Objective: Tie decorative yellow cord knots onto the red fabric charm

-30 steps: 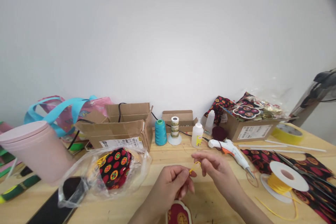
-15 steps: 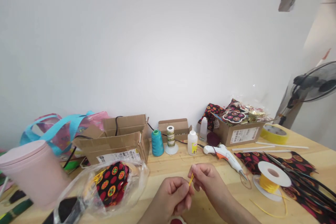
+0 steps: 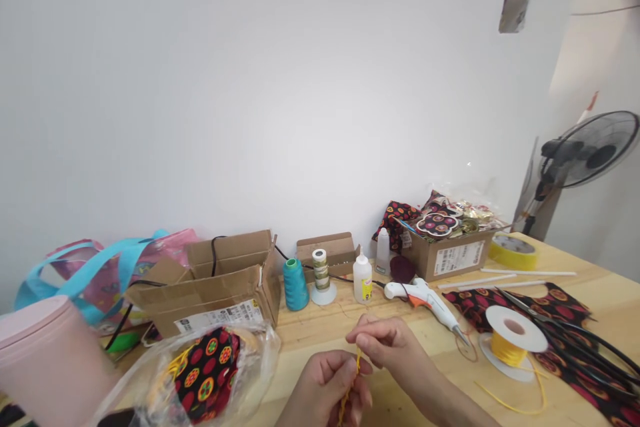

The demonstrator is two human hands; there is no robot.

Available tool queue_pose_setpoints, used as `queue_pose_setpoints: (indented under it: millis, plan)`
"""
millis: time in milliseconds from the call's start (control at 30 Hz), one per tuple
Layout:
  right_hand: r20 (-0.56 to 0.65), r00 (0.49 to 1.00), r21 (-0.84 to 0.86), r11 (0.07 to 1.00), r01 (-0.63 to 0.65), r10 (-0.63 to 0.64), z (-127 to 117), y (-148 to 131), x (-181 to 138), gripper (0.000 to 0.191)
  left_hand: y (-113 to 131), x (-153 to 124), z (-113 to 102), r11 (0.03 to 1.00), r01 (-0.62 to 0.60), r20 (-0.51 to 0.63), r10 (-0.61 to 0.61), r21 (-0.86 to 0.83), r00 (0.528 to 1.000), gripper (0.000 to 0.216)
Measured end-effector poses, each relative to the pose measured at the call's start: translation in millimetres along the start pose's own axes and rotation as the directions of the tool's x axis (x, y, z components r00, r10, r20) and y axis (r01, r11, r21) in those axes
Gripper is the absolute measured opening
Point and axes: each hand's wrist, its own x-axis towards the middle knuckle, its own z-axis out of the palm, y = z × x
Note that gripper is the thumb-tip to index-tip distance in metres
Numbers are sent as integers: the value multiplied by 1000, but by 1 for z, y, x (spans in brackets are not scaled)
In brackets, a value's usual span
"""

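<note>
A thin yellow cord [image 3: 359, 361] runs between my two hands at the bottom middle of the head view. My left hand [image 3: 327, 387] is closed, pinching the cord between thumb and fingers, with a stretch of it hanging down below. Just above and to the right, my right hand [image 3: 387, 347] pinches the cord's upper part with thumb and forefinger. To the right stands a white spool of yellow cord [image 3: 515, 340], its loose end curling on the table. A white glue gun [image 3: 427, 303] lies beyond my right hand.
Scissors [image 3: 545, 320] rest on patterned dark fabric [image 3: 570, 300] at right. Behind stand a glue bottle [image 3: 363, 280], a teal thread cone [image 3: 296, 287] and cardboard boxes [image 3: 210, 293]. A plastic bag with patterned fabric [image 3: 207, 373] and a pink bin [image 3: 53, 360] are at left.
Both hands have shifted slightly, the right one turning more palm-down over the cord. More of the yellow cord now shows below the left hand's thumb. The view has swung a little right.
</note>
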Motion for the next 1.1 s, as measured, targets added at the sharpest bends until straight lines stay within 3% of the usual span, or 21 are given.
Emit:
queue_pose_setpoints:
  millis: [167, 267, 400, 500, 567, 700, 800, 933, 1100]
  plan:
    - [-145, 989, -10, 1000, 6, -7, 1, 3, 4, 26, 1, 0, 5, 996, 67, -19, -66, 51, 998, 32]
    - [-185, 983, 20, 1000, -7, 10, 3, 9, 6, 29, 0, 3, 5, 984, 108, -96, -95, 142, 991, 34]
    - [-221, 972, 78, 995, -65, 80, 2, 16, 9, 32, -4, 8, 2, 985, 97, -154, -74, 141, 985, 37]
    - [-188, 975, 131, 987, -94, 118, -1, 15, 9, 32, -5, 8, 2, 993, 56, -160, -39, 100, 986, 36]
    - [-101, 988, 136, 985, -103, 117, -3, 11, 7, 32, -3, 6, 3, 997, 46, -159, -34, 69, 987, 35]
    - [78, 997, 99, 995, -13, 5, -2, 7, 5, 24, 0, 5, 3, 1000, 27, -126, -25, 13, 992, 34]
    - [15, 999, 67, 996, 51, -52, 2, 13, 6, 24, -3, 7, 0, 994, 45, -155, -29, 104, 988, 35]
    - [-94, 995, 45, 998, -34, 38, 2, 20, 9, 32, -10, 10, -1, 966, 30, -159, 12, 257, 987, 37]
    - [-172, 982, 102, 993, -61, 77, -10, 15, 12, 32, -7, 4, 3, 996, -13, -73, 6, -90, 997, 40]
